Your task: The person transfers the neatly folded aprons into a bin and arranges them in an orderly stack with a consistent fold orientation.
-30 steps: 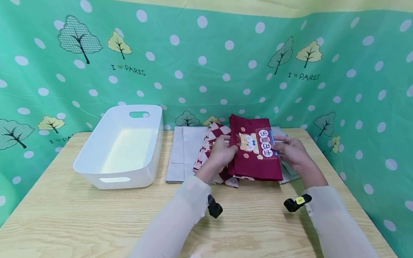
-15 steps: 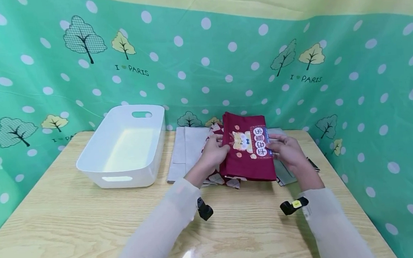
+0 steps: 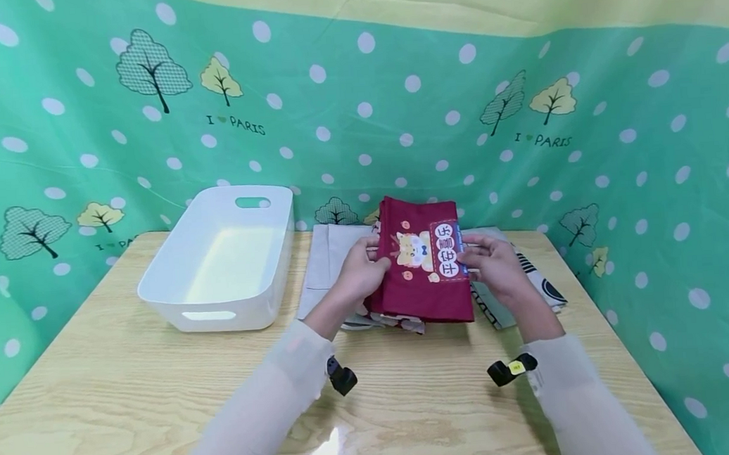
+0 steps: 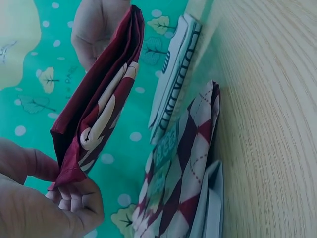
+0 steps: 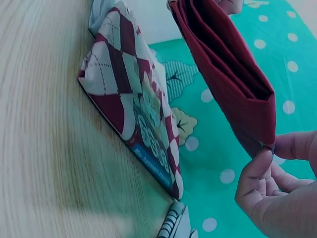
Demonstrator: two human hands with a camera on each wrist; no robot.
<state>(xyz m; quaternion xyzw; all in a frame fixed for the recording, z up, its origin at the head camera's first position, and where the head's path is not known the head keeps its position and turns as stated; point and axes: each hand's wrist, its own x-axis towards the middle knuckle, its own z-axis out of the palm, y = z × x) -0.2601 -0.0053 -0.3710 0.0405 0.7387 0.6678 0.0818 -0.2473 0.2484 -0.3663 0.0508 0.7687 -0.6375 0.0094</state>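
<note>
Over the pale wooden worktop (image 3: 416, 414), left hand (image 3: 360, 273) and right hand (image 3: 499, 269) pinch folded rectangular maroon cloth (image 3: 422, 260), likely for carrying, with level lowering needed next.

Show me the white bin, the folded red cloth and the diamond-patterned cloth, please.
White bin (image 3: 224, 264), head view: its bare inside floor.
Folded red cloth (image 3: 423, 262), head view: middle of its printed face.
Diamond-patterned cloth (image 4: 182, 168), left wrist view: its patterned upper side.
</note>
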